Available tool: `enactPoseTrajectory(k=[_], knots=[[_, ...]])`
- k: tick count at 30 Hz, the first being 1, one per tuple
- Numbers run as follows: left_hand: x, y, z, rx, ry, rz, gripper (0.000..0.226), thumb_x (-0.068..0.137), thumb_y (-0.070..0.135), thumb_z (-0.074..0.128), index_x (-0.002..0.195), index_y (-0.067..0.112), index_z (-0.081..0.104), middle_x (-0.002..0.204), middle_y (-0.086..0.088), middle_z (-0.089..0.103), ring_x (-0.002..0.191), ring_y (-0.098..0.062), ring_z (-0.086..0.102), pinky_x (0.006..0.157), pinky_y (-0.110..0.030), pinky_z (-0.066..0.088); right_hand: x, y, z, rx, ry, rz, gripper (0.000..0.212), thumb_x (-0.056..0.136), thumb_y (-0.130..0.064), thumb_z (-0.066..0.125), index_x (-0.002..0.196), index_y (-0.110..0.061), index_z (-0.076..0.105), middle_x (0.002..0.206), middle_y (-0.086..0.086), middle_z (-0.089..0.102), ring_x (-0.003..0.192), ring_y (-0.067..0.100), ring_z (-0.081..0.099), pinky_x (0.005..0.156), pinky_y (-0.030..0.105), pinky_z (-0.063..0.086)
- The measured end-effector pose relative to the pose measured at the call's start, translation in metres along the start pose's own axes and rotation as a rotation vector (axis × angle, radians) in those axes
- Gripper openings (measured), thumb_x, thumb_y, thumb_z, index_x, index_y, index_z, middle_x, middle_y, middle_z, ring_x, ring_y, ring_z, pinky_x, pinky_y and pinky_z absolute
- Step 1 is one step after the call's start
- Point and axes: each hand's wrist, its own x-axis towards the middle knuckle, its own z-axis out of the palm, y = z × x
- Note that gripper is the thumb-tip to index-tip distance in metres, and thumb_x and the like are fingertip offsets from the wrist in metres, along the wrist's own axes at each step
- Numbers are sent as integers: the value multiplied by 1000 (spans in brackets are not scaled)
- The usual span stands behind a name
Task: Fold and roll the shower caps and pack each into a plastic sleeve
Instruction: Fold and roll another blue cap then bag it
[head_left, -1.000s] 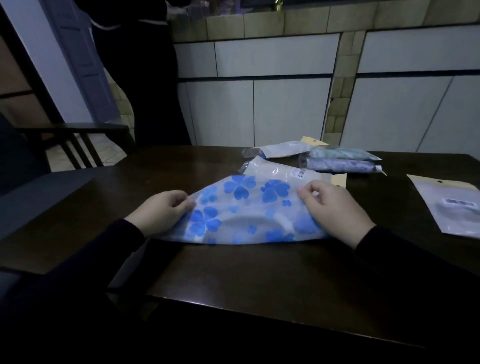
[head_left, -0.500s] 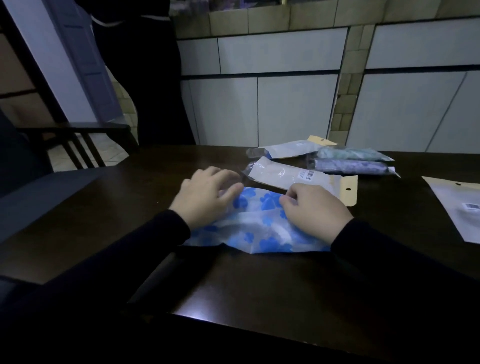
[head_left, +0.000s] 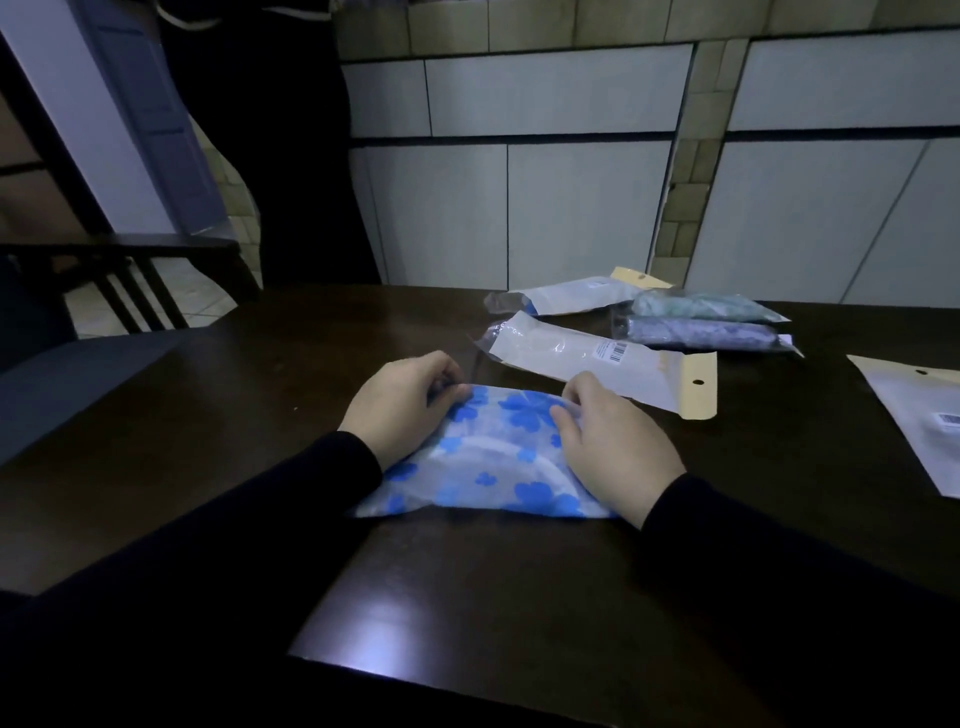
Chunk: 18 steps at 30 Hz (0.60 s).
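**Both hands pinch the far edge of a folded shower cap, ready to roll it**

Head view: A person sits at a dark table (head_left: 519, 597), both arms in black sleeves reaching forward. A folded cap (head_left: 488, 467), white with blue flowers, lies flat on the table between the hands. Its long axis runs left to right, crossways to the arms.

The left hand (head_left: 402, 402) sits at the cap's far left corner with its fingers curled in, pinching the edge there. The right hand (head_left: 610, 441) sits at the far right, fingertips curled over the same far edge and the palm resting on the cap. Both grips hold the edge farthest from the body, so the rest of the cap stretches back from the fingers toward the person. Each hand is about equally near its own end.

Judging from this, the likely coming move is a fold or roll of the far edge toward the body, along the short axis, with both hands working evenly.

Just beyond the right hand's fingertips lies an empty sleeve (head_left: 602, 364), its long axis also roughly left to right and its open mouth toward the left hand. Farther beyond it sit two packed sleeves (head_left: 701, 322). Another sleeve (head_left: 919, 421) lies well off to the right of the right hand.
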Motion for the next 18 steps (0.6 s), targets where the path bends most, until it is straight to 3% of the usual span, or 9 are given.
enactPoseTrajectory(k=[3, 5, 7, 10, 11, 13, 15, 18], knots=[[-5, 7, -10, 134, 138, 152, 18, 91, 32, 59, 106, 24, 66, 107, 5, 64, 96, -18, 58, 82, -39, 49, 0, -1, -1, 18, 21, -30, 22, 98, -32, 47, 119, -25, 47, 111, -1, 52, 102, 19, 55, 85, 34, 48], [-18, 18, -16, 118, 155, 237, 30, 93, 41, 47, 108, 25, 69, 116, 8, 66, 105, -17, 58, 87, -41, 47, 3, -1, -3, -61, 49, -73, 26, 97, -31, 48, 122, -26, 50, 116, -1, 47, 109, 20, 49, 89, 35, 46], [-35, 28, -14, 127, 38, 248, 58, 88, 57, 27, 123, 28, 63, 134, 10, 58, 123, -15, 51, 95, -39, 41, 3, -9, -7, -147, 122, -146, 25, 97, -27, 48, 120, -27, 56, 116, -2, 48, 110, 20, 47, 91, 38, 42], [-47, 23, 0, 225, -225, 165, 84, 78, 68, 2, 148, 33, 33, 157, 14, 26, 144, -13, 21, 107, -34, 25, -5, -29, -9, -145, 185, -373, 31, 94, -23, 44, 116, -17, 65, 119, 2, 61, 112, 25, 55, 91, 49, 36], [-47, 21, 3, 216, -260, 149, 87, 77, 68, -1, 151, 32, 27, 159, 13, 21, 147, -14, 16, 110, -34, 21, -9, -36, -6, -156, 92, -407, 40, 95, -27, 37, 125, -14, 60, 131, 3, 57, 123, 25, 50, 98, 53, 31], [-46, 18, 4, 207, -284, 126, 88, 76, 67, -2, 153, 29, 20, 161, 10, 14, 149, -15, 9, 115, -34, 16, -14, -42, 3, -209, -183, -370, 50, 103, -33, 21, 149, -16, 31, 157, -3, 27, 145, 15, 20, 112, 54, 12], [-46, 17, 3, 215, -346, 99, 86, 80, 69, 4, 154, 28, 13, 162, 9, 7, 149, -12, 2, 118, -35, 10, -13, -38, 8, -200, -356, -315, 54, 104, -38, 16, 154, -20, 11, 161, -9, 6, 147, 8, -1, 115, 52, 0], [-46, 11, -5, 215, -484, 38, 83, 84, 75, 17, 154, 33, 1, 161, 13, -6, 148, -7, -7, 121, -39, 0, -9, -31, 9, -175, -435, -264, 58, 102, -47, 15, 154, -25, 2, 161, -11, -4, 146, 8, -10, 116, 47, -3]])
